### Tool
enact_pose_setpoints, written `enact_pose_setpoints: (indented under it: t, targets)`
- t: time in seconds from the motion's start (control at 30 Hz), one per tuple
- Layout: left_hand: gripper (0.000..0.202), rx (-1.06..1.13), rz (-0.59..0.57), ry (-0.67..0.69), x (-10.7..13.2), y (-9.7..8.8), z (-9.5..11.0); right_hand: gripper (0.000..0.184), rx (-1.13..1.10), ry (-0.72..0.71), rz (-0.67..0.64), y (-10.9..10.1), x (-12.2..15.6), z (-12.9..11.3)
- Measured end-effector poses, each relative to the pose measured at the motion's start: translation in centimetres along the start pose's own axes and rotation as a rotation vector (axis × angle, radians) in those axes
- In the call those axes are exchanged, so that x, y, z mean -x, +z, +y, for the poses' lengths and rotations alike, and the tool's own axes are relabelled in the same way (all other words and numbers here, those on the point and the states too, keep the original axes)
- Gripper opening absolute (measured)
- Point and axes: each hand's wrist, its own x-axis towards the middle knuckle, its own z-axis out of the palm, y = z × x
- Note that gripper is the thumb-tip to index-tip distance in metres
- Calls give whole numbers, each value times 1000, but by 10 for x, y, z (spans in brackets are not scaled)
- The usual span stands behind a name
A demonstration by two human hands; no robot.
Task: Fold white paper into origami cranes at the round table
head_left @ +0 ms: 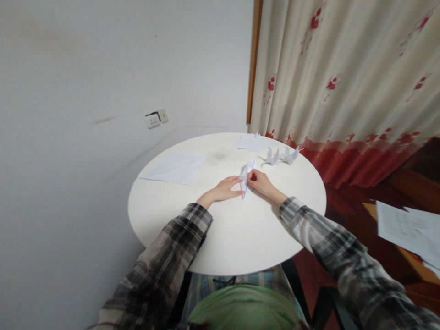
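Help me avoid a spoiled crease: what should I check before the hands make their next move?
1. Left hand touching the folded paper: ok, at its left side.
2. Right hand at the paper: ok, at its right edge.
3. Right hand pinching rather than pressing: cannot tell.
4. Standing paper figures apart from both hands: ok, beyond the right hand.
5. Creases lined up: cannot tell, too small.

The table (223, 238) is smooth with a soft sheen; on it, the folded piece (244, 175), the sheet (177, 168) and the cranes (273, 158) are matt paper, all creased; beyond it, the wall (103, 82) looks matt and scuffed, the socket (152, 121) smooth plastic; over its near edge, the sleeves (185, 229) are woven cloth; right of it, the curtain (309, 91) is draped cloth, the floor (338, 201) wood-like.
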Motion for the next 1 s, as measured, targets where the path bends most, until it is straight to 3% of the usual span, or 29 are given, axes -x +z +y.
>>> enact_pose_setpoints:
  t: [0.23, 0.43, 0.63, 0.8, 1.0]
  targets:
    - [47, 19, 84, 47, -7, 6, -11, 7, -119, -62, -55, 2, 0, -3]
    - [45, -128, 89, 26, -9, 10, -13, 6, -162, -104, -80, 0, 2, -9]
    - [43, -180, 114, 31, -9, 14, -17, 19, 10, -302, -190, -2, 8, -14]
    - [43, -173, 107, 16, -10, 15, -19, 29, 196, -529, -200, -3, 17, -15]
    - [41, -43, 56, 10, -13, 13, -27, 30, 380, -639, -233, -6, 26, -24]
